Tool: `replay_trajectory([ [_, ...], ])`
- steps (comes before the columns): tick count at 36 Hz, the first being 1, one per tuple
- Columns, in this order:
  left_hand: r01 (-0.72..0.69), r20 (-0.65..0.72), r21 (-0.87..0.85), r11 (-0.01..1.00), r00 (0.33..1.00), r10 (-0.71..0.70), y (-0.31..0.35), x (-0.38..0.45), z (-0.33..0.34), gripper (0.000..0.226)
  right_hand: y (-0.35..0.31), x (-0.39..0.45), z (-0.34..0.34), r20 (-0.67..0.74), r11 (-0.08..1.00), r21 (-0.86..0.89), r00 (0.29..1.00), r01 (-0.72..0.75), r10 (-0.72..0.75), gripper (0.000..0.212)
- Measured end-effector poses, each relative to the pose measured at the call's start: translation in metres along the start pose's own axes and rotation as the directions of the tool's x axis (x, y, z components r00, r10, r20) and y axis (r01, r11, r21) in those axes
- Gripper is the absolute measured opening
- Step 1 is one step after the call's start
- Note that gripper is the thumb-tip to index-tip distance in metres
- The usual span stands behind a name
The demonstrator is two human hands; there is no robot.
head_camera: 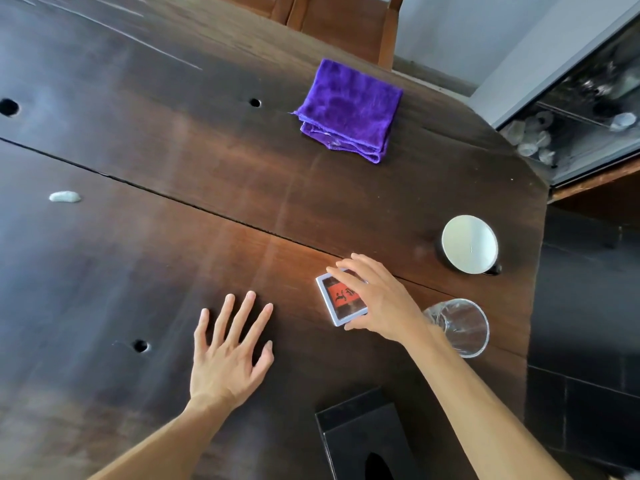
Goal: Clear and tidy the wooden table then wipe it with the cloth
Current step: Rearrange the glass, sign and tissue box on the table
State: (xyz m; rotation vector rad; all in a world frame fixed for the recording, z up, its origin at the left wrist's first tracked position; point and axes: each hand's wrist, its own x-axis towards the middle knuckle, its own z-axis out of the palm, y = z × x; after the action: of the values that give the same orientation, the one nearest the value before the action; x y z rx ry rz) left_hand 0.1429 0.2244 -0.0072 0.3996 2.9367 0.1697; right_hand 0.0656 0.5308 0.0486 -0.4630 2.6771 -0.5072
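The right hand (377,299) pinches the card deck (341,296) across its short sides (long axis pointing away, slightly left); the left hand (230,351), fingers spread, lies flat just beside it.

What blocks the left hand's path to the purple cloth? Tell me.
Nothing visible does. The left hand lies flat on the wooden table, and only bare tabletop runs from it up to the folded purple cloth.

One view only: head-worn wide-angle camera, standing above the near edge of the wooden table (145,258), facing forward and steeply down. Close range; both forearms enter from 6 o'clock. Table's far corner and a chair (343,22) at 12 to 1 o'clock.
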Motion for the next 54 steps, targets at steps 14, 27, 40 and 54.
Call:
replay_trajectory([
  [14, 0.006, 0.011, -0.008, 1.0, 1.0, -0.006, 0.0, 0.0, -0.001, 0.063, -0.004, 0.004, 0.006, -0.241, 0.97, 0.217, 0.956, -0.113, 0.166, 0.1],
  [27, 0.012, 0.012, -0.02, 1.0, 1.0, -0.012, 0.0, 0.0, 0.0, 0.063, 0.004, 0.043, -0.028, -0.333, 0.941, 0.238, 0.89, -0.241, 0.313, 0.098],
  [40, 0.007, 0.011, -0.006, 1.0, 1.0, -0.007, -0.001, 0.0, 0.0, 0.063, 0.013, 0.073, -0.029, -0.291, 0.915, 0.27, 0.881, -0.299, 0.374, 0.096],
  [54, 0.002, 0.013, 0.003, 1.0, 1.0, -0.002, -0.001, 0.0, -0.001, 0.064, 0.012, 0.091, -0.033, -0.25, 0.907, 0.262, 0.885, -0.328, 0.393, 0.094],
])
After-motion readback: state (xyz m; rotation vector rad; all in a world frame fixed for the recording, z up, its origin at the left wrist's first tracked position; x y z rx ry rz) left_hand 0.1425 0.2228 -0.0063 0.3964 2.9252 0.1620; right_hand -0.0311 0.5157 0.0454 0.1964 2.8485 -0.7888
